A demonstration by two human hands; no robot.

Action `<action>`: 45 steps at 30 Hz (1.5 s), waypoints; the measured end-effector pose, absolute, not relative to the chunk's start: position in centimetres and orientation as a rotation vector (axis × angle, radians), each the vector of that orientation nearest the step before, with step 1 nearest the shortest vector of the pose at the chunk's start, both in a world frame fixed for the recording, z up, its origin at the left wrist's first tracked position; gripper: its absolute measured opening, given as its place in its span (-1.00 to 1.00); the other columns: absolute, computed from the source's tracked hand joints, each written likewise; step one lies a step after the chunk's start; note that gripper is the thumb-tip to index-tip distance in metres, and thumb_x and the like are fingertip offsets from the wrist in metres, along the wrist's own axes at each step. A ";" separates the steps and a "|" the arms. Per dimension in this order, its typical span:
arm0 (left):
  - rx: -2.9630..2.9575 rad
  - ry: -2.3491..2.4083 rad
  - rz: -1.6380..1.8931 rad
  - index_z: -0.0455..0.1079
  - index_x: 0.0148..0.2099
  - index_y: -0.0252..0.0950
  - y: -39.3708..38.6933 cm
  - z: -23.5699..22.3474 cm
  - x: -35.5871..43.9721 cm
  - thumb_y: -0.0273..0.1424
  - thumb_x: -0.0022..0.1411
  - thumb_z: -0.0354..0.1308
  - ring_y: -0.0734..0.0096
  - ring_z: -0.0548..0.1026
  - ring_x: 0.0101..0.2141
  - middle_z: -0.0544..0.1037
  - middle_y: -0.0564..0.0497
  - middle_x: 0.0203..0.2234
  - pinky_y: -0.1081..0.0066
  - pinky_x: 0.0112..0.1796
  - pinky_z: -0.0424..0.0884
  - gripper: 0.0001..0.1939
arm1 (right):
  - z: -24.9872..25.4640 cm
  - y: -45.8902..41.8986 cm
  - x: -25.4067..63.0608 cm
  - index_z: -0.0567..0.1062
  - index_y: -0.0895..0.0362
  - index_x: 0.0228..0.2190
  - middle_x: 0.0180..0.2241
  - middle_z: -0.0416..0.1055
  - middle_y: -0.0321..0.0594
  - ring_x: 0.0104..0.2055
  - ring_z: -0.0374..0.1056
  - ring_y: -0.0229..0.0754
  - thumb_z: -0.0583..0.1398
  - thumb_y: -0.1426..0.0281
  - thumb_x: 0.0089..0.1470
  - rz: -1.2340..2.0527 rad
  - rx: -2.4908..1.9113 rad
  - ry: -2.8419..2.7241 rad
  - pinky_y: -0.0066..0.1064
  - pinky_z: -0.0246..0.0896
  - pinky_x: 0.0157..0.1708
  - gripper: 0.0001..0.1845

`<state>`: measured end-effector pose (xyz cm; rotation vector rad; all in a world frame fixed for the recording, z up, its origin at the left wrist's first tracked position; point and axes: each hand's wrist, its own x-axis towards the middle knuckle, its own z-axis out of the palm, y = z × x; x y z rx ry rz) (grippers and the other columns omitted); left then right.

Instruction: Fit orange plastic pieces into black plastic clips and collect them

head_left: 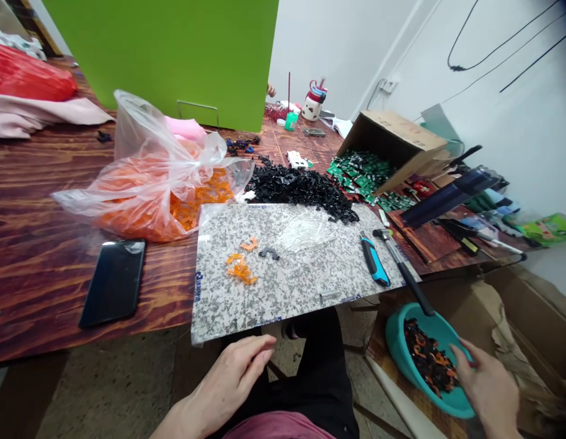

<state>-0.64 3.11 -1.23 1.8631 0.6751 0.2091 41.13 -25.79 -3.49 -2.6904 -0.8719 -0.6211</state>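
Note:
My left hand rests by the front edge of a granite-patterned board, its fingers slightly curled and nothing visible in them. My right hand reaches over the rim of a teal plastic bowl, fingers apart, close to its mix of black and orange plastic pieces. On the board lie small orange plastic pieces, a black plastic piece, a blue-handled utility knife and a black-handled hammer. The hammer's handle reaches out over the bowl.
A plastic bag of orange pieces and a black smartphone lie left of the board. Behind it are a heap of black pieces and a tipped cardboard box spilling green packets. A wooden table bears these.

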 end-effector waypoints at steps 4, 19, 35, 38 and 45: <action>1.850 0.685 0.197 0.41 0.00 -0.21 3.1 -0.4 -0.4 -0.32 0.34 -0.05 0.31 0.53 -0.14 0.60 0.00 -0.16 0.40 -0.08 0.39 -0.71 | 1.3 -14.2 35.4 0.54 0.14 -0.27 -0.30 0.50 -0.04 -0.33 0.41 -0.02 0.10 0.13 0.07 -0.497 -2.327 -1.065 -0.23 0.30 -0.31 -0.61; 1.544 0.832 0.333 0.44 -0.03 -0.21 2.8 1.0 -2.5 -0.26 0.34 -0.04 0.30 0.53 -0.21 0.62 -0.02 -0.25 0.40 -0.18 0.39 -0.70 | -0.1 6.6 23.1 0.49 0.15 -0.39 -0.37 0.42 -0.16 -0.29 0.30 -0.17 0.15 0.37 0.13 0.537 -1.749 -1.690 -0.33 0.18 -0.21 -0.86; 1.358 0.826 0.565 0.48 -0.26 -0.34 4.5 0.9 -0.2 -0.09 0.24 0.03 0.45 0.34 -0.54 0.53 0.01 -0.56 0.43 -0.42 0.29 -0.59 | 3.2 2.2 22.2 0.55 0.19 -0.35 -0.50 0.44 -0.29 -0.50 0.31 -0.34 0.14 0.15 0.11 1.044 -1.653 -1.601 -0.53 0.20 -0.50 -0.64; 1.191 0.863 0.606 0.48 -0.20 -0.37 4.2 0.5 -0.4 -0.04 0.19 0.08 0.43 0.37 -0.54 0.56 -0.03 -0.53 0.43 -0.45 0.30 -0.54 | 2.4 4.2 27.5 0.53 0.19 -0.27 -0.31 0.48 -0.15 -0.29 0.36 -0.22 0.10 0.33 0.16 0.552 -1.866 -1.562 -0.39 0.24 -0.25 -0.75; 0.952 0.854 0.625 0.47 -0.11 -0.40 4.0 0.4 -1.0 -0.03 0.13 0.15 0.40 0.42 -0.48 0.60 -0.09 -0.46 0.44 -0.47 0.30 -0.48 | 1.2 6.7 34.8 0.54 0.16 -0.34 -0.28 0.41 -0.12 -0.30 0.30 -0.19 0.17 0.50 0.06 0.242 -2.011 -1.677 -0.35 0.13 -0.17 -0.87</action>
